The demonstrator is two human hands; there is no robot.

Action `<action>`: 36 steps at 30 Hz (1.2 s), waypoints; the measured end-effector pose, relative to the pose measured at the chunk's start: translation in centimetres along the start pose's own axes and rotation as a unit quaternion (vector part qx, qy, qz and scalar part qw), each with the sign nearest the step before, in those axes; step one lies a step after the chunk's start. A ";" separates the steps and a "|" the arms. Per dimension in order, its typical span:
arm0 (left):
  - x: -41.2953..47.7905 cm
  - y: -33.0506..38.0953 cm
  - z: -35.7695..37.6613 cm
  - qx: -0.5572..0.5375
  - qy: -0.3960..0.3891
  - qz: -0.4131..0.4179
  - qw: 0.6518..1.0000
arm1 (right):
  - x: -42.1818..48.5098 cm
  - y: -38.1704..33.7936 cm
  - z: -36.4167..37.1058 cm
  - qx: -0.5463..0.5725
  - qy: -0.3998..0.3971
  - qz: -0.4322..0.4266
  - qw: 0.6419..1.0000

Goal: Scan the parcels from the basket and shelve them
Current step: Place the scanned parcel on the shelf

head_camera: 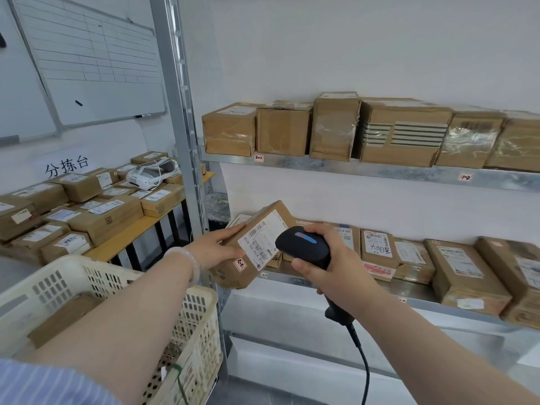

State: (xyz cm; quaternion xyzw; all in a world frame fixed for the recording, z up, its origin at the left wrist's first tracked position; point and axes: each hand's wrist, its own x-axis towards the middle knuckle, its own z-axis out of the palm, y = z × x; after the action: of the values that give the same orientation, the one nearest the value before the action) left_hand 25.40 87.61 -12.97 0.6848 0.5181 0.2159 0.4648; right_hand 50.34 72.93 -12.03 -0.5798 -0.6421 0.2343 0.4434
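Left hand (217, 248) grips parcel (257, 244), long axis tilted up-right; right hand (330, 258) clasps scanner (304, 244), its head apparently touching the label (260, 239), shelf (321, 280) directly behind

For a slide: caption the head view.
Left hand holds brown cardboard parcel; right hand aims black corded scanner at its white label.

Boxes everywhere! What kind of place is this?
Most likely a parcel sorting room: labelled cardboard parcels line the numbered metal shelves, more cover a table, and the right hand aims a barcode scanner at the parcel in the left hand.
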 end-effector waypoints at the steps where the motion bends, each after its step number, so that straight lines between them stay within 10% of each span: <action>1: 0.0 0.0 0.4 -0.018 0.001 -0.005 1.000 | -0.2 0.3 0.1 0.008 0.011 0.009 1.000; 13: 0.6 4.3 17.7 -0.267 -0.102 -0.103 0.953 | -6.4 5.6 -2.4 0.124 0.272 0.130 0.945; 36: -7.3 29.2 58.9 -0.226 -0.310 0.031 0.923 | -28.2 17.0 -38.4 0.006 0.513 0.182 0.839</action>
State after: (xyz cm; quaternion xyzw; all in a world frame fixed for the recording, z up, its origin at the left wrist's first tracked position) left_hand 83.36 55.74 -14.48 0.6098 0.2642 0.1188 0.7377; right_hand 89.93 41.60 -15.19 -0.7208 -0.2039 -0.0160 0.6623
